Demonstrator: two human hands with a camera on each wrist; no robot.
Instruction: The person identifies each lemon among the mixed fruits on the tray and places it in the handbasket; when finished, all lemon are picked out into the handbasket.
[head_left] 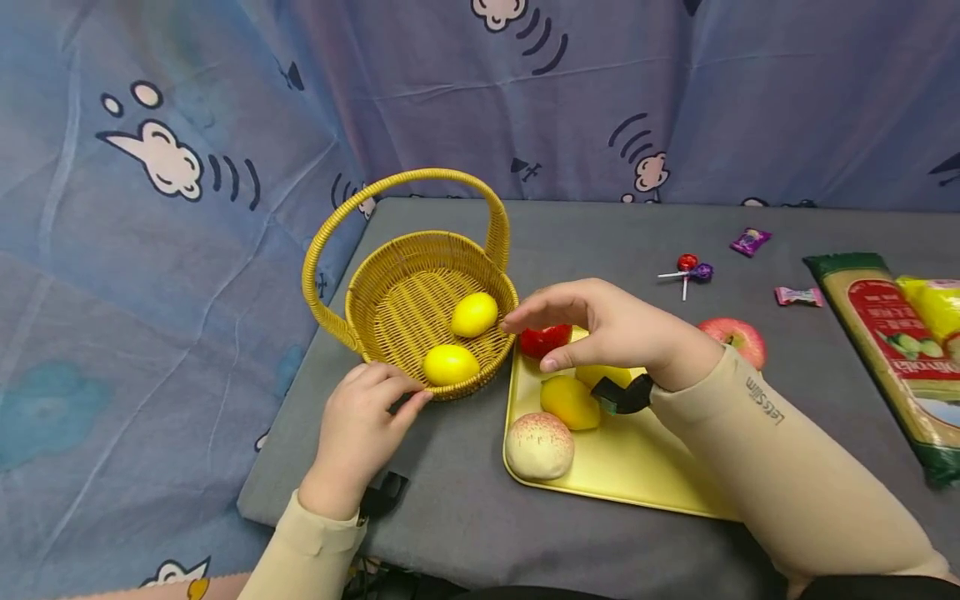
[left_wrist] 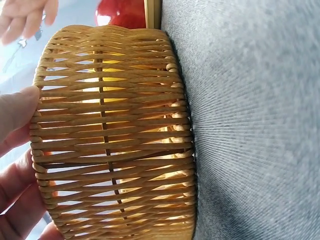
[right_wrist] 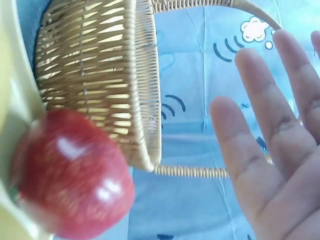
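Observation:
A woven yellow basket [head_left: 397,250] with a tall handle stands on the table, with two lemons [head_left: 474,314] inside it. My left hand [head_left: 365,425] holds the near rim of the basket, thumb and fingers at the edge in the left wrist view. Over the left part of a yellow tray [head_left: 645,467] hovers my right hand [head_left: 611,329], fingers extended and nothing held. Just below it, partly hidden, sits a red apple [right_wrist: 75,175] beside the basket wall. Two yellow fruits [head_left: 570,402] and a speckled peach [head_left: 539,447] also lie on the tray.
Right of the tray is a pink-red apple [head_left: 735,340], partly behind the right arm. Lollipops [head_left: 687,263], a purple wrapped candy [head_left: 750,242] and a pink one [head_left: 798,297] lie farther back. A long green-and-red food packet [head_left: 892,350] is at the right, beside a yellow packet [head_left: 933,304].

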